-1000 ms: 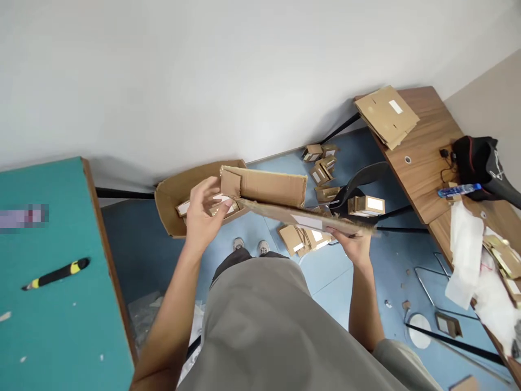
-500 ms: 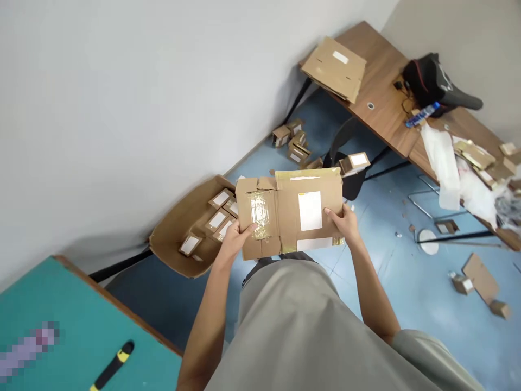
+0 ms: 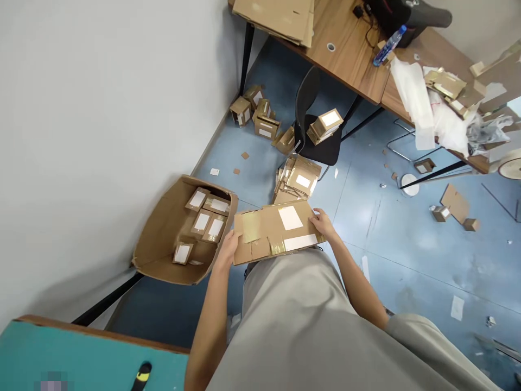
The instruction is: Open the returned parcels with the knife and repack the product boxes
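A flattened cardboard box (image 3: 266,225) with white labels and glossy tape is held level in front of my body. My left hand (image 3: 228,248) grips its left end, fingers partly hidden beneath. At the right end, my right hand (image 3: 321,224) pinches the edge between thumb and fingers. Just beyond the cardboard lies a pile of flattened boxes (image 3: 299,176) on the floor. To the left stands a large open carton (image 3: 157,239) with several small labelled boxes (image 3: 201,221) inside.
A black chair (image 3: 307,103) carries small boxes (image 3: 328,122). More small boxes (image 3: 266,127) sit by the wall. The wooden desk (image 3: 345,70) holds flat cardboard (image 3: 277,16), a bottle (image 3: 389,46) and plastic wrap (image 3: 415,103). A utility knife (image 3: 142,374) lies on the green table (image 3: 93,355).
My view has shifted, uncovering the floor pile and more of the chair. The flattened box has tilted and lowered slightly; my left hand has moved from its face to its end.
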`<action>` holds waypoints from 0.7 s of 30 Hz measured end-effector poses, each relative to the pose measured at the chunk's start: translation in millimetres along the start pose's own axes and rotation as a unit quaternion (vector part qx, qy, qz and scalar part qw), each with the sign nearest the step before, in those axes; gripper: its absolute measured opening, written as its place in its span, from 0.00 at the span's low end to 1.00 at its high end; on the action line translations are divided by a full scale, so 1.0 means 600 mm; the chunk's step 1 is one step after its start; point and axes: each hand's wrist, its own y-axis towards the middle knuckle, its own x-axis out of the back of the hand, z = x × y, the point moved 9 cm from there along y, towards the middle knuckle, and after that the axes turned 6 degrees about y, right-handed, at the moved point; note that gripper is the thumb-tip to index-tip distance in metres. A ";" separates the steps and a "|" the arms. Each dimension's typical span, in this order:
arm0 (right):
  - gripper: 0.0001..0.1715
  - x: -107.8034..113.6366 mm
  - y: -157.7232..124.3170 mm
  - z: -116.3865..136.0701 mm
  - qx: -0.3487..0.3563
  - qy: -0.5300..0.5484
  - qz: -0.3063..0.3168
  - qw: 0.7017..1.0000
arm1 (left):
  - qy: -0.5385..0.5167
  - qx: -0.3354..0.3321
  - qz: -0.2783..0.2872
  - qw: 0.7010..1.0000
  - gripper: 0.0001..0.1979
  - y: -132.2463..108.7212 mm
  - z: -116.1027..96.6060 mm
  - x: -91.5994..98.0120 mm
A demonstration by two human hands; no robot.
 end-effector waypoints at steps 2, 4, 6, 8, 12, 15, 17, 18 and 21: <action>0.33 0.005 0.023 -0.006 -0.002 -0.011 0.006 1.000 | 0.002 0.000 -0.014 1.000 0.15 0.002 -0.007 -0.013; 0.32 0.023 0.058 -0.002 0.006 -0.032 0.005 0.999 | -0.005 -0.008 -0.018 1.000 0.17 0.007 -0.024 -0.039; 0.33 0.049 0.104 0.008 0.020 -0.056 0.002 0.998 | -0.020 -0.020 -0.015 0.999 0.20 0.016 -0.044 -0.078; 0.35 0.080 0.159 0.021 0.035 -0.084 0.001 0.996 | -0.046 -0.025 -0.006 0.999 0.21 0.028 -0.064 -0.128; 0.36 0.147 0.285 0.049 0.068 -0.142 0.011 0.987 | -0.098 0.007 -0.012 0.995 0.23 0.061 -0.086 -0.244; 0.40 0.193 0.376 0.068 0.095 -0.168 0.026 0.981 | -0.111 0.035 -0.028 0.993 0.25 0.087 -0.095 -0.334; 0.43 0.219 0.428 0.081 0.121 -0.175 0.038 0.976 | -0.117 0.047 -0.033 0.991 0.25 0.100 -0.101 -0.387; 0.44 0.230 0.450 0.087 0.133 -0.175 0.043 0.975 | -0.119 0.051 -0.035 0.991 0.25 0.105 -0.104 -0.411; 0.44 0.255 0.506 0.102 0.159 -0.170 0.049 0.971 | -0.114 0.058 -0.038 0.991 0.24 0.114 -0.111 -0.467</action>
